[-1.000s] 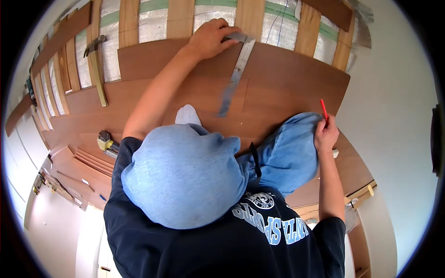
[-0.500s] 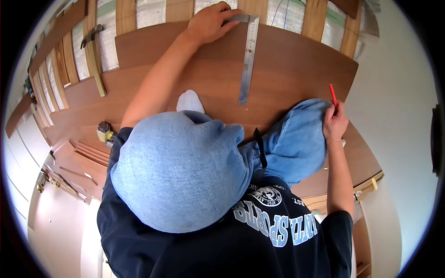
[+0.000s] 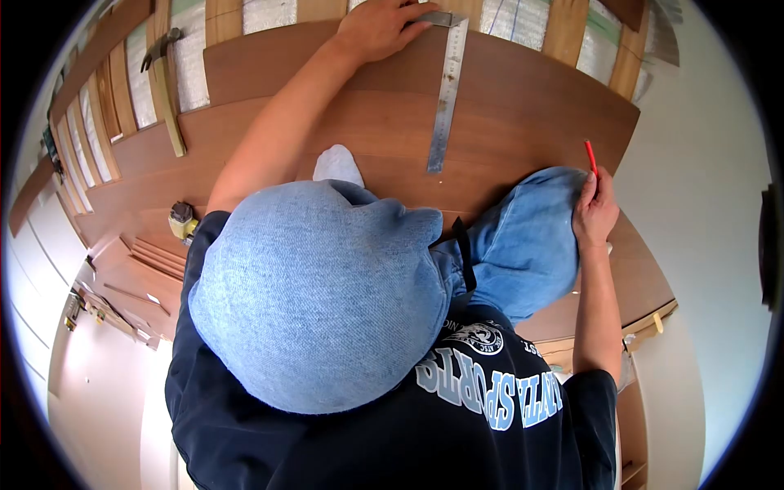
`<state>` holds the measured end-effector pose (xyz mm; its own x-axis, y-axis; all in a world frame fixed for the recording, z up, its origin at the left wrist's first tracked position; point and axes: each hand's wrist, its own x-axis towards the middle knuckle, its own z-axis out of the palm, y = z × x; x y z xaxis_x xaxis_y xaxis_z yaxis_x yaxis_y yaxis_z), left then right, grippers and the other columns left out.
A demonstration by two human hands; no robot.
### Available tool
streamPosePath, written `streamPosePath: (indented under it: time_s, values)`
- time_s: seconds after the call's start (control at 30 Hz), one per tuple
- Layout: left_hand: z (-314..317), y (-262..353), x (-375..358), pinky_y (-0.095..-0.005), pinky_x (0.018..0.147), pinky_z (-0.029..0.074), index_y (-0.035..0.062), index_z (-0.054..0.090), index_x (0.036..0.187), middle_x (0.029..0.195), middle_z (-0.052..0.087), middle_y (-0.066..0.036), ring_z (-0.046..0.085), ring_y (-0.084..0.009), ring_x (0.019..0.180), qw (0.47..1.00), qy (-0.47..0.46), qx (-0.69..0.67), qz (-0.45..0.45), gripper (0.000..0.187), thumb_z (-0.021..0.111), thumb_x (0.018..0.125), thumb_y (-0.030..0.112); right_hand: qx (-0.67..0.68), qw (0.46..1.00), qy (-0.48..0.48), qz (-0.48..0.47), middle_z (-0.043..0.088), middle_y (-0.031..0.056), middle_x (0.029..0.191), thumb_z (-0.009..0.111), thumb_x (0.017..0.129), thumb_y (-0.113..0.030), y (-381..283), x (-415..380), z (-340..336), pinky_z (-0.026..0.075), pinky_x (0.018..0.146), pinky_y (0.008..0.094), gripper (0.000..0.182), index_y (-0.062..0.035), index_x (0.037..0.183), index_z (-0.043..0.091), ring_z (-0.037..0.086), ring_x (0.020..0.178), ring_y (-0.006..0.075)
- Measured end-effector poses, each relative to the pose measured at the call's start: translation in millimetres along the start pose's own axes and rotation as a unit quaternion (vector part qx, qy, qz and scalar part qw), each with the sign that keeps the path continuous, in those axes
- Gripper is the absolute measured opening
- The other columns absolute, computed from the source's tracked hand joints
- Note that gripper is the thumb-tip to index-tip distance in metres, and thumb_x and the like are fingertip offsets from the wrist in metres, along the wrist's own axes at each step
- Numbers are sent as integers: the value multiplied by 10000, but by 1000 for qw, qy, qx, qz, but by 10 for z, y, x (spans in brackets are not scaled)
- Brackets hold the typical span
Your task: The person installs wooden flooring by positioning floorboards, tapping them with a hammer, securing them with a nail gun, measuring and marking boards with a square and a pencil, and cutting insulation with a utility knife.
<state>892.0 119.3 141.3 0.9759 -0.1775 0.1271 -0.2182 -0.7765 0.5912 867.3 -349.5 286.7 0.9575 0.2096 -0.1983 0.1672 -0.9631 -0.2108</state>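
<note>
At the far edge of a brown floorboard [image 3: 343, 77], my left hand [image 3: 377, 29] grips the short stock of a metal try square [image 3: 449, 94]. The square's ruled blade lies flat across the board, pointing toward my body. My right hand [image 3: 596, 211] rests by my right knee, its fingers closed around a red pencil [image 3: 590, 155] whose far end points up and away from me. Between the hands are my jeans-covered knees [image 3: 327, 286], and one light sock [image 3: 338, 166] shows on the boards.
A claw hammer [image 3: 167, 102] lies across the wooden battens [image 3: 220, 18] at far left. Beside my left arm sits a yellow-and-black tape measure [image 3: 181, 220]. Several board strips [image 3: 155, 260] lie farther left. A pale wall [image 3: 702, 196] runs along the right.
The view has shifted slightly, so the board, square and hammer appear a little higher. Both hands keep their holds, the left on the square and the right on the pencil.
</note>
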Motion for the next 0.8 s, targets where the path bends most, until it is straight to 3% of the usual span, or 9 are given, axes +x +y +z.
streamPosePath:
  time_s: [0.07,0.13,0.23,0.3,0.33,0.4,0.5,0.6,0.8]
  values:
    - [13,-5,9,-438,845,565,147,697,1276,1064,647,-128,669,-339,965,1000,-1,5,-4,317,618,1016,309,1,1000,-1,-12,688,144,978,577,1071,-287,-28,27,-12,544,715,435,243,-95,1172,686,680,852,344]
    - [20,6,2,-438,844,566,147,699,1274,1063,649,-129,669,-339,964,1000,-1,9,-10,317,620,1014,311,34,986,63,-150,642,122,1022,657,1023,-205,-124,84,12,529,764,391,173,-91,1132,727,641,893,306]
    - [-43,39,-10,-434,814,571,153,714,1236,1023,639,-120,669,-334,925,1000,16,10,-7,290,623,1012,313,56,985,92,-135,623,102,1031,688,1015,-147,-640,246,101,497,730,308,169,-66,1150,752,622,884,233]
    - [-107,55,19,-437,981,540,133,643,1386,1239,661,-149,652,-351,1148,994,-89,-14,-65,419,581,1033,351,200,973,66,-95,624,64,968,733,988,-117,-984,434,303,501,767,282,187,-36,1154,755,602,877,148]
    - [84,-69,-16,-436,910,577,230,686,1337,1167,677,-76,687,-303,1040,999,-27,14,-44,368,556,1053,425,296,952,49,-56,665,47,979,740,983,-95,-1175,497,431,513,796,260,176,-15,1140,743,619,890,119]
    - [64,-59,-18,-438,903,581,231,685,1337,1168,677,-72,691,-303,1032,999,-27,18,-42,366,549,1056,423,461,886,39,-6,712,85,1008,771,926,-73,-1307,637,951,545,837,288,162,-28,1080,744,678,917,149]
    - [75,-78,-2,-440,892,585,232,683,1336,1169,677,-68,697,-304,1019,999,-25,21,-37,363,542,1058,418,361,928,21,-84,727,142,1074,690,965,-115,-1667,758,1044,554,885,345,235,-33,1184,717,709,980,253]
    - [118,-98,-21,-441,884,585,230,687,1327,1167,677,-68,700,-306,1005,999,-23,20,-39,356,545,1056,413,328,934,47,-134,721,173,1137,640,979,-140,-1812,827,1153,545,942,403,318,-39,1278,680,690,1042,337]
    - [105,-93,-4,-441,878,583,226,695,1312,1162,675,-67,702,-309,995,999,-25,14,-40,345,551,1053,405,277,952,9,-132,701,192,1230,633,972,-132,-1826,831,1250,531,986,450,384,-28,1340,648,664,1107,385]
